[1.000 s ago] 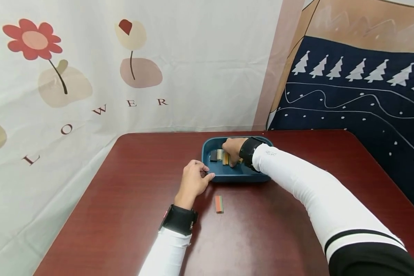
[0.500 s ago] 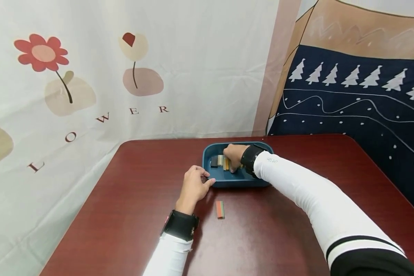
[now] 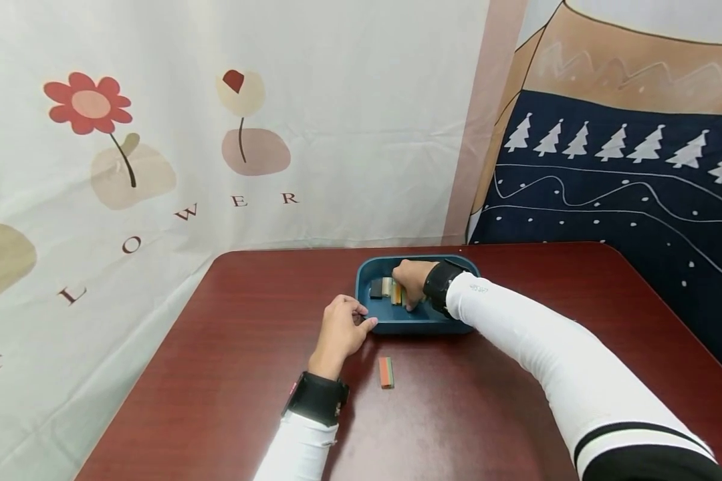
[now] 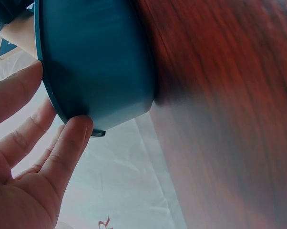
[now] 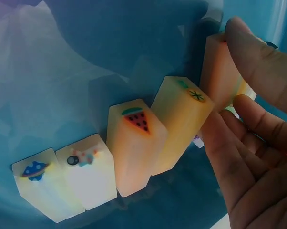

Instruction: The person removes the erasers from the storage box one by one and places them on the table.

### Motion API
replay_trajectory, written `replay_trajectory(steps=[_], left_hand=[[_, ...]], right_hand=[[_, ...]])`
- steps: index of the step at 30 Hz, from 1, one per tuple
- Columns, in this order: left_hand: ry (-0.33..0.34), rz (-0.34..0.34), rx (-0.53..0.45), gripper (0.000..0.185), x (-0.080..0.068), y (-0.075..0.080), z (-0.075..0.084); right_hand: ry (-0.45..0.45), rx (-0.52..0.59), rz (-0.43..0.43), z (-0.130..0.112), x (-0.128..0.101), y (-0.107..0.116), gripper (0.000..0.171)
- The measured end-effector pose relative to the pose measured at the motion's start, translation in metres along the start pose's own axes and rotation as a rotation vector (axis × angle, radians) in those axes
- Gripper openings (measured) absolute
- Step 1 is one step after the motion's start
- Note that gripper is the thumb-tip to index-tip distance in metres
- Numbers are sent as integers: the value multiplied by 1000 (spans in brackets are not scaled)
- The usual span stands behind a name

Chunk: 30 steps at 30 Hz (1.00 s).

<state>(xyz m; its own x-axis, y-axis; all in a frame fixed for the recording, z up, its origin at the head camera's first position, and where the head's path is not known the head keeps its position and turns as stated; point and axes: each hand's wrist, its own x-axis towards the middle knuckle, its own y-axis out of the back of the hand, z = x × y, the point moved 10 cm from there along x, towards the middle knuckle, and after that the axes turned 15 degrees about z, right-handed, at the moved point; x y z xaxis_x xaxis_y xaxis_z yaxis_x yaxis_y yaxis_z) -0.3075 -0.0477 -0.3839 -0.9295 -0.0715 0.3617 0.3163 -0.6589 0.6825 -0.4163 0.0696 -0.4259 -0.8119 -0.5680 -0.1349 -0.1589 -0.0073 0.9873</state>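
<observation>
My left grip (image 3: 339, 333) stands apart, touching the blue tray (image 3: 421, 327) at one corner; my right grip (image 3: 413, 276) — down inside that tray — is clamped round a peach block (image 5: 215, 74), just beside a yellow block (image 5: 180, 126).

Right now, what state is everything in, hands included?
Blue tray: uncovered, on the table.
Orange-green block: on the table, outside tray.
Watermelon block: in tray, print showing.
Yellow block: in tray, print showing.
Planet block: in tray, print showing.
Pale block: in tray, print blurred.
Left hand: holding the tray's near left corner.
Right hand: inside the tray, fingers around a peach block.
</observation>
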Motion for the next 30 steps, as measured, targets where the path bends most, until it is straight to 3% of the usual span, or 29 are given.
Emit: replay_trajectory(steps=[12,21,30], left_hand=[[3,11,-2,17,0,1,0],[-12,4,-13,17,-4,1,4],[-18,19,-2,16,-3,5,4]], right_hand=[[19,7,-2,-1,-1,4,32],[35,7,62,1,-4,19,30],[37,103,113,3,-12,36,28]])
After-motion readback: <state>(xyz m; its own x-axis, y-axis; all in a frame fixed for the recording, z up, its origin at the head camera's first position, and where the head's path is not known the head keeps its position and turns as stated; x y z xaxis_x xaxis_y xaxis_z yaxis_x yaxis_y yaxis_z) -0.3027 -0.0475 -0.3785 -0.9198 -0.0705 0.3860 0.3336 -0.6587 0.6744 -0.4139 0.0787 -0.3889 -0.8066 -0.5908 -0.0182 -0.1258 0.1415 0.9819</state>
